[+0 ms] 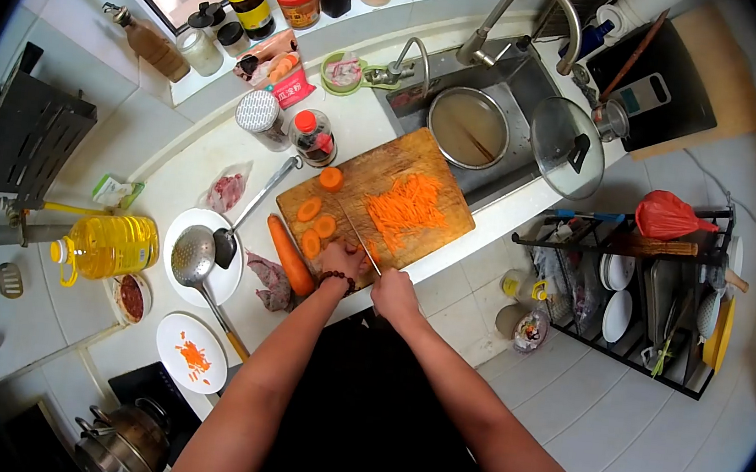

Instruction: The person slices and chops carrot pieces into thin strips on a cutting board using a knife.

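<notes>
My right hand (396, 295) is closed round the handle of a knife (359, 238), whose thin blade slants across the wooden cutting board (437, 247). Close to the blade, my left hand (342, 260), with a beaded bracelet at the wrist, has its fingers curled onto a small carrot piece (372, 252) at the board's near edge. Thick carrot slices (325, 226) lie beside that hand, and a carrot stub (331, 179) sits farther up. A heap of carrot shreds (406, 211) covers the board's right part. One long whole carrot (291, 257) rests left of my left hand.
A sink (523, 131) with a pot of cloudy water (468, 127) and a glass lid (568, 147) borders the board. To the left are a plate with a skimmer (194, 253), a plate of carrot bits (192, 353) and an oil jug (112, 246). A dish rack (630, 244) stands right.
</notes>
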Available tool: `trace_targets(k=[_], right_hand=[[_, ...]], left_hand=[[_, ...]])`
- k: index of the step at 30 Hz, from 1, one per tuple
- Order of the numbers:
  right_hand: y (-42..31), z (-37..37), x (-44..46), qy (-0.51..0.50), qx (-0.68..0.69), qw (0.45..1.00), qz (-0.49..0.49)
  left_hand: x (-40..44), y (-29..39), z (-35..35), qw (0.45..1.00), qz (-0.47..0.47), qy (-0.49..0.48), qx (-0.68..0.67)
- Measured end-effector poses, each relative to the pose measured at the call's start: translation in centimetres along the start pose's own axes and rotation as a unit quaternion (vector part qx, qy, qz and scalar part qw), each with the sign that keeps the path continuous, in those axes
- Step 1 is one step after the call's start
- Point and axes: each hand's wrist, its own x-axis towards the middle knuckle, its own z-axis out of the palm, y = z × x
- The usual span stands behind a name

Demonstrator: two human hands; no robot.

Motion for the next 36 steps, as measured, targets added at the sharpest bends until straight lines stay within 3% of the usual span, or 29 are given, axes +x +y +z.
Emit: trace_targets(k=[2, 6, 8, 14, 21, 23, 26, 36], right_hand=[[0.3, 0.4, 0.2, 0.002, -0.004, 1.000, -0.006], [0.2, 0.4, 0.3, 0.005, -0.009, 1.000, -0.011], [0.2, 0.3, 0.3, -0.001, -0.013, 1.000, -0.008], [0.3, 0.6, 1.4, -0.023, -0.014, 0.999, 0.021], [1.8, 0.3, 1.8, 0.006, 0.042, 0.999, 0.034], [2.0, 0.2, 1.6, 0.026, 0.029, 0.998, 0.042], [1.0, -1.0, 1.1, 0.041, 0.023, 0.999, 0.006], [-0.1, -0.2, 0.0, 0.005, -0.008, 1.000, -0.002]], left_hand=[[-1.1, 1.5, -0.5, 0.993, 0.045, 0.022, 0.106], [-0.4, 0.6, -0.2, 0.998, 0.013, 0.015, 0.053], [-0.1, 0.3, -0.2, 0.985, 0.061, 0.034, 0.157], [1.1, -1.2, 0.3, 1.000, 0.014, 0.001, 0.013], [1.7, -2.2, 0.4, 1.000, 0.008, 0.007, 0.028], [2.0, -3.2, 0.4, 0.994, 0.048, 0.004, 0.102], [0.1, -0.7, -0.3, 0.995, 0.037, -0.018, 0.087], [1.7, -3.4, -0.5, 0.997, 0.022, -0.067, 0.019]])
